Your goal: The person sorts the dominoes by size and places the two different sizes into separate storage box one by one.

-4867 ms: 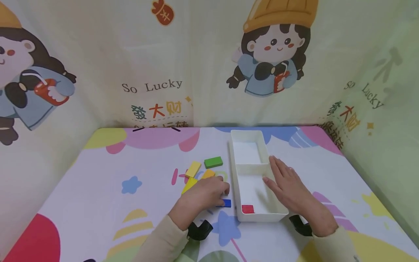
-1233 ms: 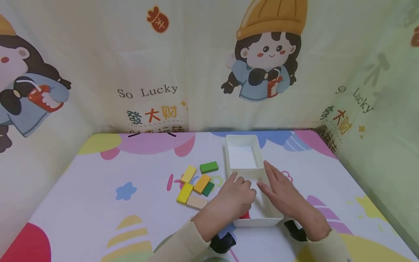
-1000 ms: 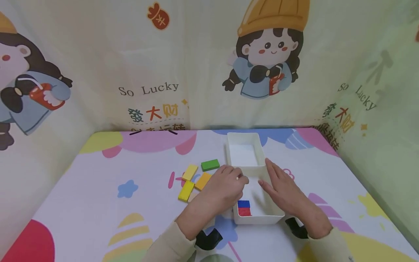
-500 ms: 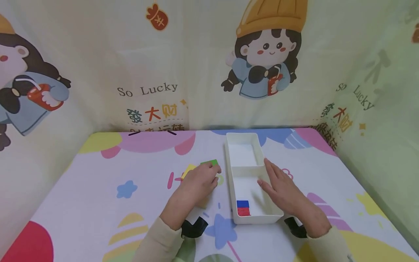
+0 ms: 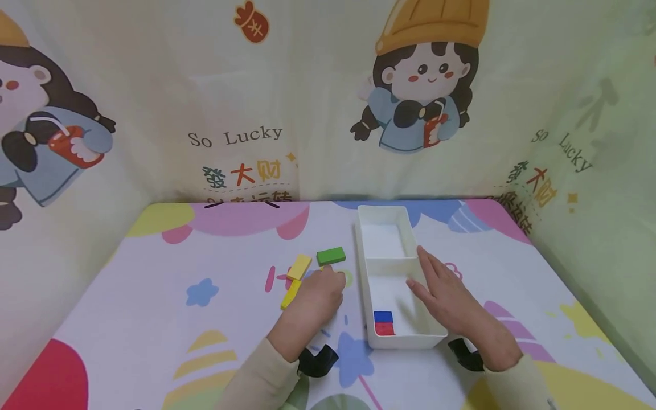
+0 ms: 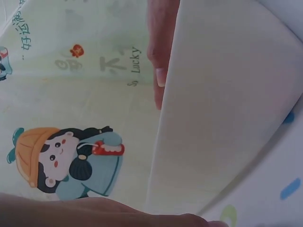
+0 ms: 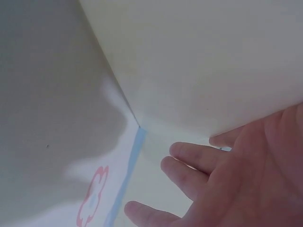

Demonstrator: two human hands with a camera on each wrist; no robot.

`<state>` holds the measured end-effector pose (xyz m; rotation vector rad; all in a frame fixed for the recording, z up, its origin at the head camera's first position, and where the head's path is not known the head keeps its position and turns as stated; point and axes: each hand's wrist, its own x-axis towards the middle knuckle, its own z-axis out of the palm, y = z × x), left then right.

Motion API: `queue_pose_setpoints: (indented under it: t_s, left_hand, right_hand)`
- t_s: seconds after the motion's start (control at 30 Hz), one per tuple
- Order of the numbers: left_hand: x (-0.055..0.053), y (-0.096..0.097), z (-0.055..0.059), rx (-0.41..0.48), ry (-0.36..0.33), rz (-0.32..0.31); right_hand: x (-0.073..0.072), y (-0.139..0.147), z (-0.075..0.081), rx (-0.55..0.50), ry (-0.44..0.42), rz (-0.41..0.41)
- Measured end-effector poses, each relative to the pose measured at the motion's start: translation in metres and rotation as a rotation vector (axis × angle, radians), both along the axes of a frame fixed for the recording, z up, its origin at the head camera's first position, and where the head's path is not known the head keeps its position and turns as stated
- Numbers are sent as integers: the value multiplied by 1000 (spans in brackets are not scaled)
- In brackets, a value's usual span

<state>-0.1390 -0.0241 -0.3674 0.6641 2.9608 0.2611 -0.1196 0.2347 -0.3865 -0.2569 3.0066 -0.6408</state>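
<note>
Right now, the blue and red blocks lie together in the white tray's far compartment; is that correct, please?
Only "far" is wrong: the head view shows the blue block and red block together in the near compartment of the white tray.

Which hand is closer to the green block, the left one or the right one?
The left hand: it is just on the near side of the green block. The right hand is farther, across the white tray at its right wall.

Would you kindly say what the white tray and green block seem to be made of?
White tray: probably plastic, smooth and fairly matt; its thin walls are evenly white. Green block: perhaps painted wood, evenly coloured and straight-edged; no grain shows, so plastic remains possible.
</note>
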Motion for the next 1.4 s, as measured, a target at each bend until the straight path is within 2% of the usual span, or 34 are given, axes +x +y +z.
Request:
queue_pose_setpoints:
  t_s: [0.2, 0.4, 0.73, 0.93, 1.03, 1.2, 1.4]
  left_hand:
    - [2, 8, -3, -30, -24, 11]
    - [4, 12, -7, -85, 17, -20]
    - [8, 22, -11, -170, 60, 6]
    - [12, 24, -11, -228, 92, -30]
    - [13, 23, -11, -201, 84, -58]
    - [12, 21, -8, -100, 52, -104]
    - [7, 18, -9, -81, 78, -153]
  right_hand:
    - [0, 0, -2, -7, -12, 2]
    - [0, 0, -1, -8, -3, 1]
    - [1, 0, 1, -10, -18, -15]
    - [1, -1, 0, -19, -32, -10]
    - [1, -1, 0, -20, -28, -10]
    - [0, -1, 1, -14, -23, -19]
    - [0, 0, 2, -18, -26, -7]
